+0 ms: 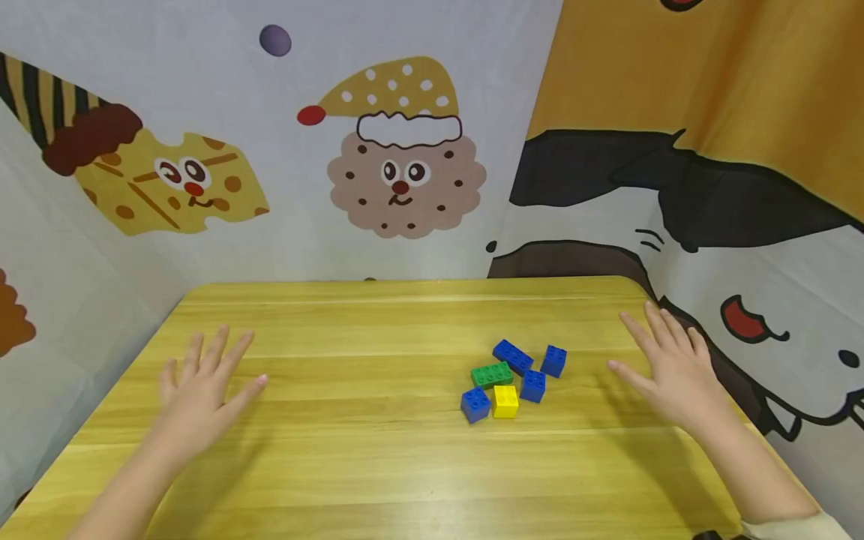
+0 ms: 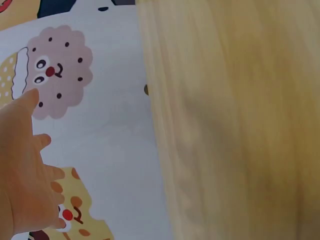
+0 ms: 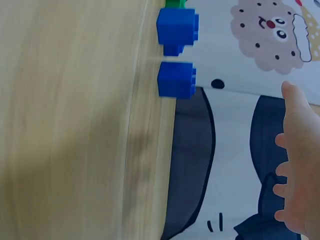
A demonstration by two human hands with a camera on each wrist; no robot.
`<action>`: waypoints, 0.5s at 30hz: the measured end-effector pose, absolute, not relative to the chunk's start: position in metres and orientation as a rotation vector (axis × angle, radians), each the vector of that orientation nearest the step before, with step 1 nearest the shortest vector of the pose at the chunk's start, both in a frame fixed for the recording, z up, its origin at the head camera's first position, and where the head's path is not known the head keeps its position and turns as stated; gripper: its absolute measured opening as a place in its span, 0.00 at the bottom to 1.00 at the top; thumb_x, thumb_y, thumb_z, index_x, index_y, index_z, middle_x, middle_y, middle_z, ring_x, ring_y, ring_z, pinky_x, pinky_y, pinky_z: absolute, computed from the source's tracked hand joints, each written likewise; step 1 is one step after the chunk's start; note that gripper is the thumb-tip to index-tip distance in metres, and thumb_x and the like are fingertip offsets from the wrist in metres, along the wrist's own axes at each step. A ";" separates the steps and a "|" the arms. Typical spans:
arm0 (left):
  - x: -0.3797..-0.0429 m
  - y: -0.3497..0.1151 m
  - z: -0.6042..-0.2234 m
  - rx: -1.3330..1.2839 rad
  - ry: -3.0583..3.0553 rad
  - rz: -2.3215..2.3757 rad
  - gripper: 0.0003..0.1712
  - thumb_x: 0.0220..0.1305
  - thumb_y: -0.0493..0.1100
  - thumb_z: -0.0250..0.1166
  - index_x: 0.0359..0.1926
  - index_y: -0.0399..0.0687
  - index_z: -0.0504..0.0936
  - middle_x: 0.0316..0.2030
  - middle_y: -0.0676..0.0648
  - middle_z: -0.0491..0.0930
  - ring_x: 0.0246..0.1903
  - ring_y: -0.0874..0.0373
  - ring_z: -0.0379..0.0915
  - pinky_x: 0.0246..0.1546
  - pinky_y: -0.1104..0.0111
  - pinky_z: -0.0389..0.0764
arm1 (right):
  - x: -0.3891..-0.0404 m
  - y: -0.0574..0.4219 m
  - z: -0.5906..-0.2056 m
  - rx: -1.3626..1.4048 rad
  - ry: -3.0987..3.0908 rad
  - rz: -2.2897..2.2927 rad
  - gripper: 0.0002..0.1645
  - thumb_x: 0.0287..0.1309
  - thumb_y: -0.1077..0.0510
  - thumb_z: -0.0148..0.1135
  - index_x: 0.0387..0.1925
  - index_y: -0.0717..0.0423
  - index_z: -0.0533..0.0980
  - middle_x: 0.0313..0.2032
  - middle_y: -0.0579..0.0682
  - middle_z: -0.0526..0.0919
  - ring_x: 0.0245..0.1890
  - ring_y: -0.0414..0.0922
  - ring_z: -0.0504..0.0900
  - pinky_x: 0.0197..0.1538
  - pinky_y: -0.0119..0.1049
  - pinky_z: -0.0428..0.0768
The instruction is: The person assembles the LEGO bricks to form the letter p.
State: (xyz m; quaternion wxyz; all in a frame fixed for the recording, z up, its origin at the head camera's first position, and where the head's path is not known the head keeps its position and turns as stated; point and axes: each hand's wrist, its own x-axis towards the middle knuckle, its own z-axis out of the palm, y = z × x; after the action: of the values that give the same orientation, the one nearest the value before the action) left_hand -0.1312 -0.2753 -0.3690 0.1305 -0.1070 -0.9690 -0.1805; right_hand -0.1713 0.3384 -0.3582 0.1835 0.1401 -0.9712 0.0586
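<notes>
My left hand (image 1: 205, 397) hovers over the left part of the table, fingers spread and holding nothing. On the other side, my right hand (image 1: 675, 375) is spread too, with nothing in it. Nearest to it is a small blue toy brick (image 1: 553, 361). A loose cluster lies to the left of that hand: a long blue brick (image 1: 513, 356), a long green brick (image 1: 492, 375), a yellow brick (image 1: 505, 402) and two more square blue bricks, one at the right (image 1: 532, 386) and one at the front (image 1: 475, 405). In the right wrist view a blue brick (image 3: 176, 80) stands near the thumb side.
The wooden table (image 1: 337, 450) has rounded far corners. Behind it hangs a pale cloth (image 1: 290, 247) printed with cartoon food figures. A curtain (image 1: 607, 82) with a large cartoon animal borders the right side.
</notes>
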 end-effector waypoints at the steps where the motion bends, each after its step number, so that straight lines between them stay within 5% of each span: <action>1: -0.130 -0.273 -0.371 -0.319 -2.799 -0.541 0.41 0.70 0.58 0.52 0.76 0.54 0.45 0.73 0.34 0.36 0.69 0.35 0.18 0.55 0.34 0.19 | -0.170 0.336 -0.359 0.403 -2.734 0.169 0.48 0.61 0.36 0.56 0.74 0.49 0.50 0.72 0.64 0.45 0.72 0.59 0.38 0.65 0.62 0.32; 15: -0.125 -0.227 -0.387 -0.399 -2.668 -0.825 0.39 0.69 0.53 0.57 0.74 0.49 0.52 0.72 0.33 0.42 0.70 0.33 0.28 0.57 0.33 0.28 | -0.156 0.301 -0.371 0.436 -2.660 0.323 0.46 0.61 0.40 0.59 0.73 0.50 0.53 0.72 0.63 0.48 0.70 0.63 0.45 0.66 0.62 0.37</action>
State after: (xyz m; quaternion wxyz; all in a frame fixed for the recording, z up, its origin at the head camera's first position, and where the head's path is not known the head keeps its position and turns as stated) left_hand -0.1252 -0.2274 -0.3867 0.1595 -0.1397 -0.9336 -0.2887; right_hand -0.1558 0.3013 -0.3708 0.2117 0.1569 -0.9576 0.1163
